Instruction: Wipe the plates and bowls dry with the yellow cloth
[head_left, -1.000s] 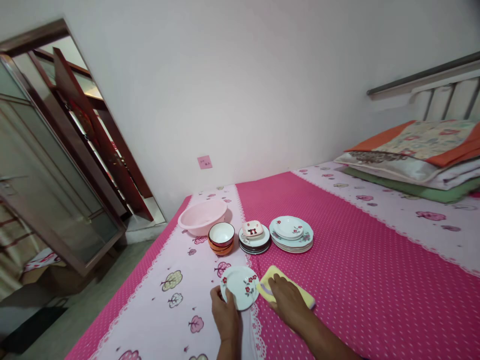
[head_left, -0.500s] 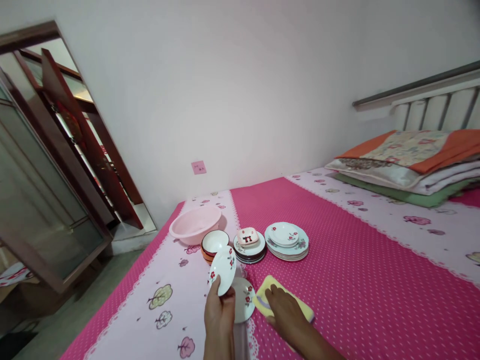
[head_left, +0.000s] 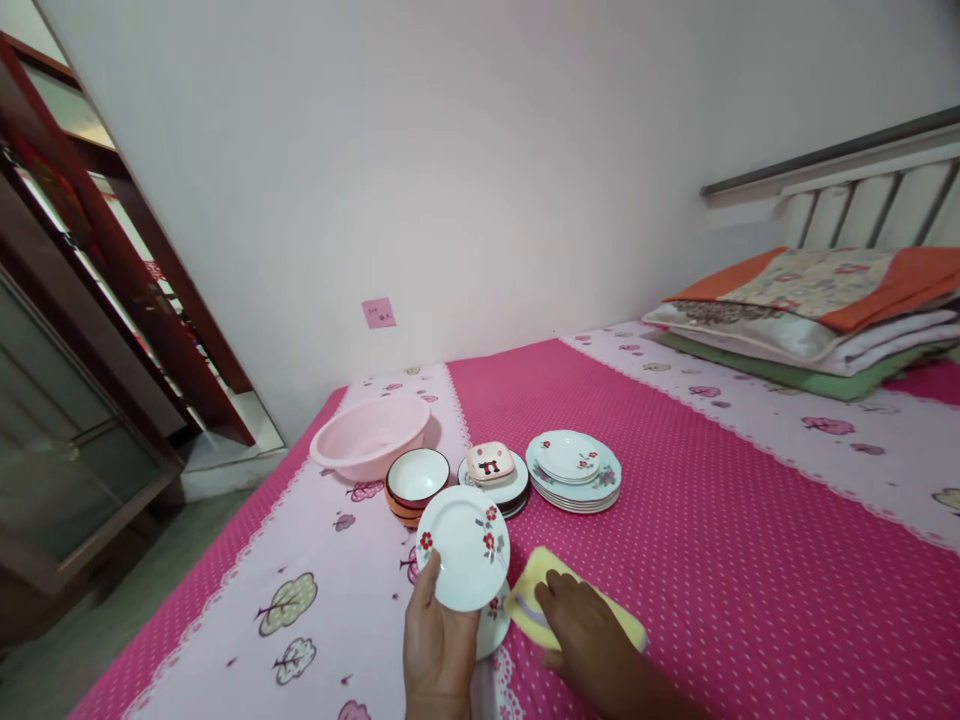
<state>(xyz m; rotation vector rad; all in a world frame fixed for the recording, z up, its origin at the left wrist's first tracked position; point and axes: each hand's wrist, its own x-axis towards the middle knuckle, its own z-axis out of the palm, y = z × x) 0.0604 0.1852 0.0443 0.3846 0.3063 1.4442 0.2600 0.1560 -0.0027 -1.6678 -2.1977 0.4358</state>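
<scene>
My left hand (head_left: pixel 439 635) grips a small white plate (head_left: pixel 463 550) with red flowers by its lower left edge, its face tilted up toward me. Beneath it, partly hidden, another flowered plate (head_left: pixel 493 622) lies on the bedspread. On a folded yellow cloth (head_left: pixel 537 572), the curled fingers of my right hand (head_left: pixel 589 628) press down and hold it against the bed. Just beyond the held plate stand stacked bowls (head_left: pixel 418 474), white inside with dark rims. Beside them a pinkish square dish (head_left: pixel 491 464) tops a pile of plates (head_left: pixel 517 487).
Farther right is a stack of larger plates (head_left: pixel 609 482) with small flowered plates on top. A pink basin (head_left: pixel 330 455) rests behind the bowls. Folded bedding (head_left: pixel 810 300) lies at the far right by the headboard, and a wall (head_left: pixel 480 180) closes off the back.
The plate in my left hand has turned from steeply tilted to facing me more fully. My right hand stays on the cloth. The view has shifted slightly right and down.
</scene>
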